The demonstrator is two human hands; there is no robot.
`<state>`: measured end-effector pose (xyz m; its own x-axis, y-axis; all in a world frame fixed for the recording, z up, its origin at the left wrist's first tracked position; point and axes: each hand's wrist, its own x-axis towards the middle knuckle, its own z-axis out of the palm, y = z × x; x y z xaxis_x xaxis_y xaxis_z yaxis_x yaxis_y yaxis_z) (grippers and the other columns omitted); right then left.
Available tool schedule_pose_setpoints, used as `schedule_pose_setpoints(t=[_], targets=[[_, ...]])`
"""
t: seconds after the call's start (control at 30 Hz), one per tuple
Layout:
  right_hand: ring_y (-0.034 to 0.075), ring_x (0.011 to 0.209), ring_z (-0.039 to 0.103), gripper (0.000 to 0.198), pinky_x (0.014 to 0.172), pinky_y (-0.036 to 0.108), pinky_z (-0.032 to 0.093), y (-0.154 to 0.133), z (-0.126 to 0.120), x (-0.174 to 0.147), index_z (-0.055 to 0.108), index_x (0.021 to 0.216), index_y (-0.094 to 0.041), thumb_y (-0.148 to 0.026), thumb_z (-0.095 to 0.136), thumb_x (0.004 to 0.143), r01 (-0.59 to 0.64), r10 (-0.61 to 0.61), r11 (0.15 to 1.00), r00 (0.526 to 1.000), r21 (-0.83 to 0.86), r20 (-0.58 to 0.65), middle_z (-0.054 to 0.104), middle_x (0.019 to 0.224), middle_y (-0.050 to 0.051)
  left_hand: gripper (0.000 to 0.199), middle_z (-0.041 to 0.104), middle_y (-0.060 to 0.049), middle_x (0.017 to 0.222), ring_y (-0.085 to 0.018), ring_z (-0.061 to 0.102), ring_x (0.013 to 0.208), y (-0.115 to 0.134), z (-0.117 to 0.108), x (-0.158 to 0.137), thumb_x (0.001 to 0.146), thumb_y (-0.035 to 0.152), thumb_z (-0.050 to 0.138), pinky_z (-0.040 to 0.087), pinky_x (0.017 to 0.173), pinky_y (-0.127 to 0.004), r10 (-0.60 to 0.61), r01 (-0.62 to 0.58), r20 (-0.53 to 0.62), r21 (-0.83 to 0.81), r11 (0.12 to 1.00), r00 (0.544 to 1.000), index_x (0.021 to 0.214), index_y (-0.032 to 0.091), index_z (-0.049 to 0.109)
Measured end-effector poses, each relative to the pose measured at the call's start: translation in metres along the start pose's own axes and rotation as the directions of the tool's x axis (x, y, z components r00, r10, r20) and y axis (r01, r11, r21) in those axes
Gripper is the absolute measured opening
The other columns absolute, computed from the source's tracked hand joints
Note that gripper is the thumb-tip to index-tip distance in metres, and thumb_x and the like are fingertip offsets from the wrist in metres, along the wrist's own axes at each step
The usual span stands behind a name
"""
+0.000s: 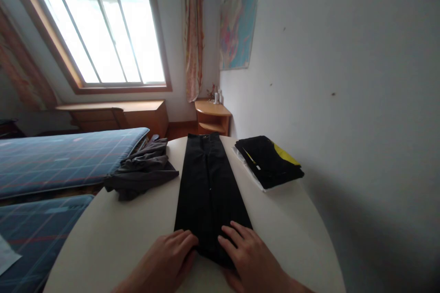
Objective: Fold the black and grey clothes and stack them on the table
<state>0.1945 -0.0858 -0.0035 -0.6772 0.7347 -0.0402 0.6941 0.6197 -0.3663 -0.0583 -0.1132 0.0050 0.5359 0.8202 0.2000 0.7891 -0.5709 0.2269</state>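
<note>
Left hand [173, 249] and right hand [250, 249] rest, fingers part-curled, on the near end of black trousers [195, 183]; cannot tell whether either pinches. Cloth judged light, soft, limp; best grip: both near corners. Trousers look plain, fairly smooth, laid lengthwise to the far edge of the pale counter [292, 224].

Bright wood-framed window [106, 32], patterned curtain [194, 32], pale wall [326, 50] with colourful map [239, 25].

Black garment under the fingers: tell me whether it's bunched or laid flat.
Laid flat: the black garment stretches in a long strip across the table.
</note>
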Motion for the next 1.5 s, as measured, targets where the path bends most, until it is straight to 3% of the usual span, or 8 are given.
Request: schedule_pose_setpoints(t=[0.13,0.27,0.53,0.77,0.97,1.17,1.37,1.5], targets=[[0.032,0.137,0.046,0.048,0.113,0.049,0.039,0.004,-0.009,0.002,0.064,0.132,-0.025,-0.017,0.054,0.086,0.013,-0.012,1.0,0.999,0.026,-0.044,0.057,0.144,0.007,0.021,0.071,-0.002,0.098,-0.021,0.069,0.089,-0.001,-0.013,-0.001,0.087,0.013,0.055,0.054,0.077,-0.031,-0.036,0.043,0.092,-0.081,0.996,0.995,0.103,0.025,0.06],[0.023,0.125,0.059,0.035,0.111,0.037,0.043,0.013,-0.026,0.003,0.072,0.116,-0.025,-0.016,0.054,0.088,0.029,-0.014,0.988,0.995,0.154,-0.095,0.069,0.128,0.003,0.054,0.068,-0.002,0.123,-0.024,0.064,0.11,-0.003,-0.032,-0.008,0.071,0.017,0.072,0.053,0.095,-0.037,0.06,-0.02,0.212,-0.187,0.982,0.975,0.122,0.03,0.059],[0.022,0.102,0.07,0.029,0.092,0.032,0.052,0.011,-0.048,0.005,0.072,0.115,-0.023,-0.028,0.048,0.098,-0.056,0.071,0.985,0.994,0.165,-0.083,0.075,0.111,0.007,0.087,0.062,-0.003,0.137,-0.026,0.056,0.125,-0.026,-0.019,-0.016,0.059,0.003,0.057,0.046,0.109,-0.045,0.05,-0.011,0.172,-0.221,0.975,0.984,0.14,0.034,0.05],[0.024,0.086,0.072,0.026,0.071,0.029,0.048,-0.005,-0.077,-0.01,0.072,0.107,-0.022,-0.029,0.049,0.097,-0.028,0.022,0.999,0.988,0.04,0.15,0.076,0.096,0.008,0.057,0.066,0.002,0.133,-0.021,0.064,0.118,-0.002,-0.047,-0.012,0.088,0.012,0.051,0.05,0.103,-0.032,0.048,0.057,0.259,-0.382,0.923,0.965,0.138,0.04,0.057],[0.017,0.068,0.068,0.02,0.052,0.023,0.034,-0.017,-0.12,-0.026,0.074,0.101,-0.025,-0.027,0.057,0.091,0.049,-0.11,0.986,0.908,0.159,0.405,0.074,0.081,0.001,0.037,0.075,0.002,0.115,-0.02,0.07,0.103,0.017,-0.066,-0.017,0.094,0.027,0.051,0.053,0.095,-0.029,-0.053,0.212,0.313,-0.498,0.841,0.948,0.126,0.04,0.066],[0.017,0.08,0.068,0.026,0.067,0.025,0.043,-0.001,-0.153,-0.007,0.069,0.116,-0.026,-0.029,0.051,0.097,0.062,-0.099,0.986,0.966,0.158,0.24,0.074,0.094,0.003,0.036,0.07,-0.001,0.124,-0.022,0.063,0.115,-0.004,-0.058,0.0,0.096,0.042,0.05,0.048,0.103,-0.035,-0.269,0.308,0.153,-0.552,0.775,0.951,0.127,0.035,0.066],[0.022,0.098,0.069,0.029,0.085,0.031,0.047,0.019,-0.175,0.048,0.069,0.118,-0.023,-0.026,0.049,0.097,0.144,-0.146,0.988,0.988,0.051,0.05,0.074,0.109,0.006,0.034,0.074,-0.003,0.108,-0.024,0.067,0.102,-0.027,-0.073,0.063,0.093,0.042,0.052,0.051,0.096,-0.034,-0.32,0.182,-0.112,-0.629,0.756,0.941,0.114,0.023,0.072],[0.024,0.106,0.068,0.03,0.092,0.034,0.047,0.031,-0.172,0.092,0.069,0.12,-0.021,-0.021,0.051,0.096,0.135,-0.14,0.984,0.99,-0.118,-0.033,0.074,0.114,0.009,0.035,0.076,-0.004,0.105,-0.024,0.068,0.101,-0.055,-0.064,0.104,0.09,0.041,0.055,0.051,0.095,-0.034,-0.377,0.145,-0.216,-0.668,0.73,0.9,0.111,0.021,0.073]])
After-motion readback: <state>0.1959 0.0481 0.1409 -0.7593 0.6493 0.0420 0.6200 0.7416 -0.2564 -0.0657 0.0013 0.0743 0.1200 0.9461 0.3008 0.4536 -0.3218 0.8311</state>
